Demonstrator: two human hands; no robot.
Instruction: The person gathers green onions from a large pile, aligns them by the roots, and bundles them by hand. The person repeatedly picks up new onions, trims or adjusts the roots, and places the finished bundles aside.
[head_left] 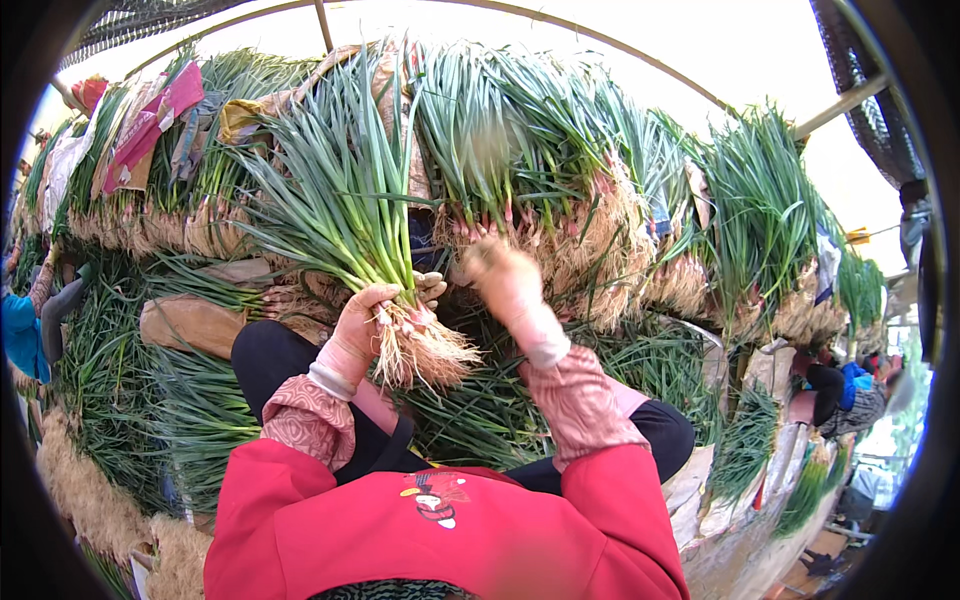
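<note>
A thick bunch of green garlic stands nearly upright in my left hand, which is closed around it just above the reddish bulbs. Its long green leaves fan upward and away from me, while the pale roots hang toward my lap. To the right of the bunch, my right hand is raised near the bulb ends of the garlic heaped in front. Motion smears its fingers, so whether it holds a stalk cannot be made out.
A long bank of green garlic runs across in front, roots toward me. More stalks lie around my bent legs. At the left are a pink cloth and a brown sack. Another person sits at far right; a blue sleeve shows at far left.
</note>
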